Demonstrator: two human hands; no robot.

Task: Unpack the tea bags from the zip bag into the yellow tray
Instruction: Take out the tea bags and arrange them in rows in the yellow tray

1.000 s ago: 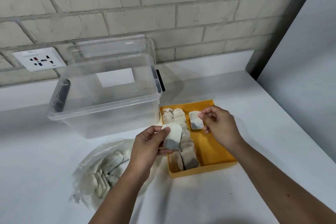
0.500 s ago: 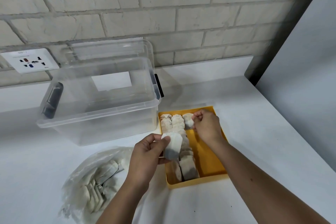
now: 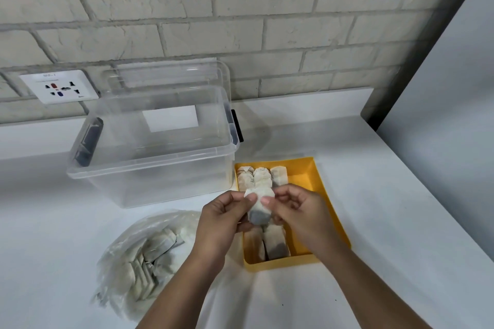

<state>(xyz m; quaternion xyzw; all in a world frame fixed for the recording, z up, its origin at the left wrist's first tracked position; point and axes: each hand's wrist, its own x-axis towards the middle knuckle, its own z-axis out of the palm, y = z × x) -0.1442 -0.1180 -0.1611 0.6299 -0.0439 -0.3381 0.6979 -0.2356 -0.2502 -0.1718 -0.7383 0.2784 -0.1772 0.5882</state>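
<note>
- Yellow tray (image 3: 330,204) sits near the counter (image 3: 387,222) edge, bare counter to its right.
- Both hands, left hand (image 3: 223,224) and right hand (image 3: 302,215), pinch one tea bag (image 3: 258,207) together.
- Socket (image 3: 60,86) label too blurry to read.

surface: white counter (image 3: 374,222) against the brick wall | far left: clear plastic bin (image 3: 149,168), open-topped | just right of the bin: yellow tray (image 3: 331,211) | near left: zip bag (image 3: 144,251), crumpled, holding tea bags

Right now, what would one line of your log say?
left hand + right hand: pinching one tea bag | over yellow tray, part-filled | zip bag: more inside
</note>
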